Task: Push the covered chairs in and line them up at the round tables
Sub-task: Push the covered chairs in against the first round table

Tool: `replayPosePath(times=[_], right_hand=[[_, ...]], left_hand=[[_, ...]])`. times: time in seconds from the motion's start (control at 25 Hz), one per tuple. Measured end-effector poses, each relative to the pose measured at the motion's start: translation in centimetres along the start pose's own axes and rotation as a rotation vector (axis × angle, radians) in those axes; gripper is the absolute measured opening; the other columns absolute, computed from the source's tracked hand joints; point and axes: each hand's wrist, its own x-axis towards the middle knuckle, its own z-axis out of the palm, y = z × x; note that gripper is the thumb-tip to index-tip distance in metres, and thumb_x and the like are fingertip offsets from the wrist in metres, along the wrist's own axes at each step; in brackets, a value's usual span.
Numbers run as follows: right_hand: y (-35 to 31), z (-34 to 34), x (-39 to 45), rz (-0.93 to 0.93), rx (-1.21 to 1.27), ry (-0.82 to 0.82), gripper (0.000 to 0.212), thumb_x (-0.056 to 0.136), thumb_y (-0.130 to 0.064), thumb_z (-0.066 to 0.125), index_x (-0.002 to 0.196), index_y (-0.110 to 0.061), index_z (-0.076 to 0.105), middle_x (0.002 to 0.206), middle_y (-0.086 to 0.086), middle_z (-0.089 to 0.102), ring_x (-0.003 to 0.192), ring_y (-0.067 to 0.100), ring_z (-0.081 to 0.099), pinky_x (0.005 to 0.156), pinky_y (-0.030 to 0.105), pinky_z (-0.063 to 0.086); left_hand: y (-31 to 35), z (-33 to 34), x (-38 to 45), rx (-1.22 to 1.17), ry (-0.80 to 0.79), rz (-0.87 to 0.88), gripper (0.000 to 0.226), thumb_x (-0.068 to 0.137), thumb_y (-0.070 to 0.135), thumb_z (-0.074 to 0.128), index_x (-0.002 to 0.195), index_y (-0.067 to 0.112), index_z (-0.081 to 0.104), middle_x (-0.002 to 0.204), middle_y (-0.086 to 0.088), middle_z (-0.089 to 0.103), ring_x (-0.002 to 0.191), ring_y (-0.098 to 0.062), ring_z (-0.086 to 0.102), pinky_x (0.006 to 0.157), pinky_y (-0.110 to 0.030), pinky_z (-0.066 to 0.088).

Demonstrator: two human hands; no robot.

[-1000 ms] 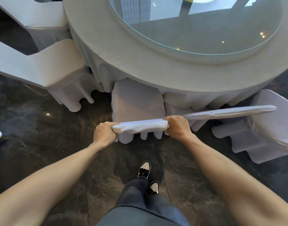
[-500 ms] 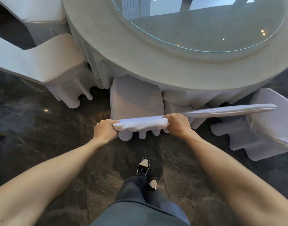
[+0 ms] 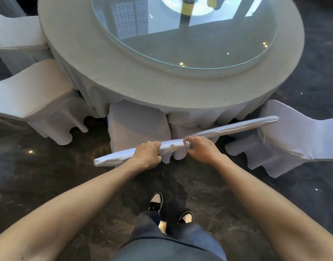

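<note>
A white-covered chair [image 3: 139, 125] stands right in front of me with its seat tucked under the round table [image 3: 161, 81]. Both my hands grip the top edge of its back [image 3: 173, 147]. My left hand [image 3: 146, 157] is closed over it near the middle, and my right hand [image 3: 199, 149] is closed over its right end. The left end of the back sticks out past my left hand. The thin back edge of a second covered chair [image 3: 237, 127] runs up to the right from my right hand, its seat mostly hidden under the tablecloth.
Two more covered chairs stand at the left, one near [image 3: 39, 95] and one further back [image 3: 15, 32], and another at the right [image 3: 297, 136] angled away from the table. A glass turntable [image 3: 180, 34] tops the table. The floor is dark marble; my feet [image 3: 156, 201] are behind the chair.
My left hand has shifted right along the chair back, so the back's left end now shows beyond it. The back edge now slants, lower at the left. More of the table is in view.
</note>
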Motion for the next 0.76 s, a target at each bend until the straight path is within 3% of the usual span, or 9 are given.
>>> replayPosePath(times=[0.16,0.28,0.44,0.6,0.76], right_hand=[[5.2,-2.5,-3.3,0.041,-0.025,0.06,0.04,0.091,-0.027,0.055,0.131,-0.023,0.059,0.132,-0.001,0.062,0.121,0.023,0.056,0.096,0.041,0.049],[9.8,-4.7,-5.9,0.066,-0.023,0.097,0.041,0.09,-0.033,0.052,0.129,-0.025,0.058,0.131,-0.003,0.061,0.119,0.022,0.056,0.093,0.044,0.05],[17.4,-8.0,-9.1,0.078,0.0,0.153,0.05,0.089,-0.04,0.052,0.135,-0.024,0.056,0.135,-0.006,0.058,0.124,0.018,0.053,0.096,0.039,0.048],[26.9,-12.4,-13.1,0.079,-0.077,0.16,0.059,0.088,-0.043,0.055,0.141,-0.019,0.05,0.141,0.0,0.054,0.13,0.021,0.047,0.106,0.036,0.04],[36.3,-17.2,-17.0,0.132,-0.169,0.146,0.069,0.089,-0.048,0.055,0.149,-0.021,0.037,0.153,0.006,0.038,0.142,0.026,0.031,0.116,0.044,0.025]], left_hand=[[4.6,-0.1,2.2,0.029,-0.039,0.023,0.015,0.082,0.027,0.056,0.094,0.019,0.059,0.098,-0.007,0.069,0.087,-0.031,0.063,0.067,-0.035,0.04],[9.4,-0.6,4.1,0.034,-0.024,0.051,0.032,0.082,0.034,0.055,0.112,0.025,0.065,0.109,-0.002,0.07,0.097,-0.028,0.065,0.078,-0.037,0.05],[19.1,-1.8,6.6,0.001,0.052,0.144,0.044,0.089,0.035,0.059,0.132,0.026,0.06,0.125,-0.001,0.066,0.111,-0.026,0.063,0.092,-0.04,0.051],[31.2,-1.5,8.8,0.07,0.102,0.204,0.041,0.088,0.036,0.058,0.127,0.024,0.062,0.124,-0.005,0.066,0.112,-0.029,0.061,0.089,-0.038,0.049],[42.8,-0.4,10.7,0.117,0.146,0.223,0.043,0.087,0.039,0.06,0.126,0.022,0.061,0.123,-0.008,0.065,0.11,-0.031,0.061,0.088,-0.037,0.047]])
